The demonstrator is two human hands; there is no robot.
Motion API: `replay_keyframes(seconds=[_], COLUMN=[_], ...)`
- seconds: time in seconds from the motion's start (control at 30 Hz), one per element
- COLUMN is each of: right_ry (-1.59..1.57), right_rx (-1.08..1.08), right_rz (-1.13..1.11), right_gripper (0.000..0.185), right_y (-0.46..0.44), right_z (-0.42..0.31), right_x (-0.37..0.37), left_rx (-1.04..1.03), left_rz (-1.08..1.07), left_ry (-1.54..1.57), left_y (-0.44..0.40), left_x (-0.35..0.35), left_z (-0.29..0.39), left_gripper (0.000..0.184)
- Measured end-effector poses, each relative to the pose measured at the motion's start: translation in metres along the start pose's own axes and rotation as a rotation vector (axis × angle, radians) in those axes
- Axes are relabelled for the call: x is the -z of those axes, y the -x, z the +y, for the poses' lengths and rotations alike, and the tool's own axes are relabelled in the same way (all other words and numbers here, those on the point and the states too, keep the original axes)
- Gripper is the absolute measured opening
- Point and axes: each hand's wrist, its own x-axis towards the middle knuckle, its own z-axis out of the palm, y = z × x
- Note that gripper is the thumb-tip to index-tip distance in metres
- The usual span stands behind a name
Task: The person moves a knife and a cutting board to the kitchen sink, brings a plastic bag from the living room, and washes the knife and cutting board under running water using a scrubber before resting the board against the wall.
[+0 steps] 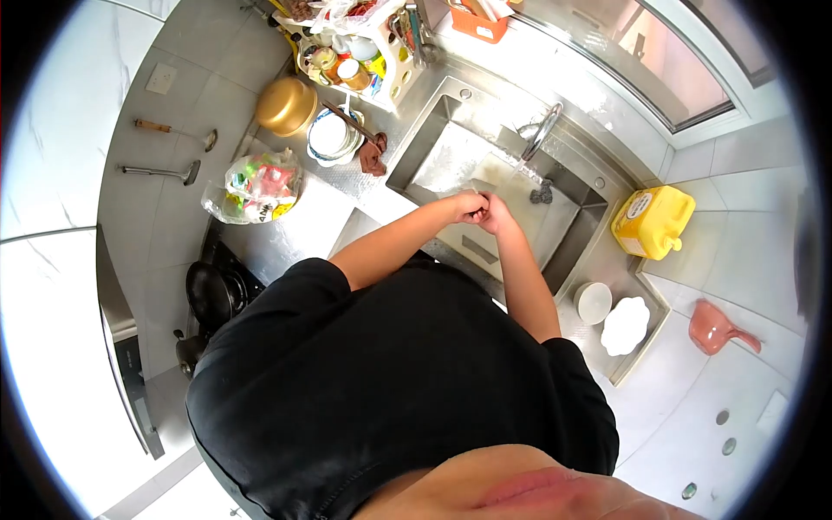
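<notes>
My left hand (470, 207) and my right hand (495, 213) meet over the near part of the steel sink (592, 227). Both are closed, with the fingers pressed together and touching each other. Whatever they hold, if anything, is too small or hidden to make out. Just right of my right hand, a dark grey scouring pad (542, 192) lies in the sink. The curved faucet (544, 130) stands behind it at the back edge, with what looks like water below its spout.
Left of the sink are a brown cloth (373, 156), stacked bowls (331, 139), a gold pot (286, 107) and a plastic bag (260, 189). A yellow jug (652, 222), a white cup (594, 302) and a scalloped white dish (626, 326) stand on the right.
</notes>
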Motion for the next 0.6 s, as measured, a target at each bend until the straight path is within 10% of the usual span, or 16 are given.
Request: replay_keyframes(seconds=[0.27,0.4,0.47,0.53,0.6], right_ry=[0.464,0.661,0.754,0.771,0.650], right_rx=[0.032,0.230,0.690,0.621,0.085], right_rz=[-0.144,-0.075,0.185,0.205,0.109], right_gripper=[0.026,0.028,0.026,0.025,0.025], right_y=[0.027,0.035,0.020,-0.032,-0.062], right_z=[-0.026,-0.028,-0.017,-0.015,-0.010], right_x=[-0.076,-0.118,-0.130,-0.102,-0.078], left_rx=[-0.160,-0.435,-0.562,-0.558,-0.159], left_rz=[-0.043,0.016,0.135,0.137,-0.256], left_ry=[-0.073,-0.263,-0.248,-0.285,0.150], left_y=[0.065,0.069,0.078,0.055,0.003], left_x=[0.043,0.067,0.071,0.090,0.119], left_z=[0.011,0.012,0.011,0.010,-0.001], left_gripper=[0.017,0.022,0.027,0.023,0.018])
